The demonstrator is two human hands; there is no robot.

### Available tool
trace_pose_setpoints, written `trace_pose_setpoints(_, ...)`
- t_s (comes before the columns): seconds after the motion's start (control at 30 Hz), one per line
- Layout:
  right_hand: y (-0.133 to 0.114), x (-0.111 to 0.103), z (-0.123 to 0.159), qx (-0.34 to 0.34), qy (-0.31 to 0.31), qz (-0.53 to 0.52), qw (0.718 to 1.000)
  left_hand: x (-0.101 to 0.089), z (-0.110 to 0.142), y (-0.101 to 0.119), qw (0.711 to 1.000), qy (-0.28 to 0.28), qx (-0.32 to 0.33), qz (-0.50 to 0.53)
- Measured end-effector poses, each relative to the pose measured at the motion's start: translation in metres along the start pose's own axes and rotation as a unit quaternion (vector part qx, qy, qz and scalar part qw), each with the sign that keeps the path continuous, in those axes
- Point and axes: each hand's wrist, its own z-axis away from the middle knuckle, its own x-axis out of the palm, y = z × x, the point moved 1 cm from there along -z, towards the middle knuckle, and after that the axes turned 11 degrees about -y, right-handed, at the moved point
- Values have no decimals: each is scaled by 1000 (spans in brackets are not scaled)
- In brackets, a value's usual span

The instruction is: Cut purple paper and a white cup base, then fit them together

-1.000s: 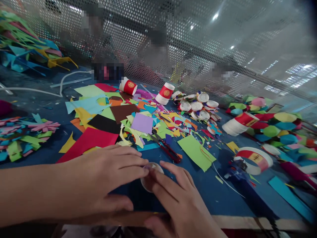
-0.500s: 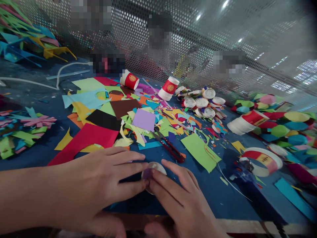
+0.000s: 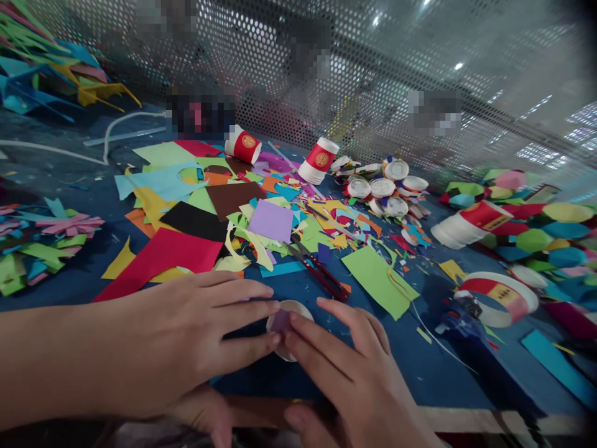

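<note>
A small white round piece [image 3: 298,309], like the bottom of a paper cup, lies near the table's front edge with a purple scrap of paper [image 3: 280,321] on it. My left hand [image 3: 200,336] reaches in from the left, fingers stretched and apart, tips at the scrap's left side. From the right, my right hand [image 3: 345,367] presses fingertips on the scrap and the white piece; its fingers are extended too. Both thumbs hang lower, off the table edge. Just beyond the hands are scissors with dark red handles [image 3: 326,277] and a light green sheet [image 3: 380,280].
Coloured paper scraps [image 3: 270,221] cover the table's middle. Red-and-white paper cups [image 3: 319,160] stand or lie behind them. A blue glue gun [image 3: 485,354] with a cord lies at right beside a cut cup ring [image 3: 499,298]. Perforated metal panel [image 3: 261,68] closes the back.
My right hand has shifted slightly right, its index finger lifting off the white piece's rim. More of the purple scrap shows between the hands. The view has tilted a little.
</note>
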Motion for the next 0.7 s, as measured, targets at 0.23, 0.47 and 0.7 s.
trace_pose_setpoints(0.23, -4, -4, -2, 5, -18, -10, 1000, 1, -3, 0, 998, -3, -20, 54)
trace_pose_setpoints(0.47, -1, -7, 3, 4, 2, -14, 1000, -2, -1, -1, 994, -31, -33, 99)
trace_pose_setpoints(0.7, -6, -5, 0, 17, -14, -27, 999, -6, -5, -2, 997, -20, -21, 78)
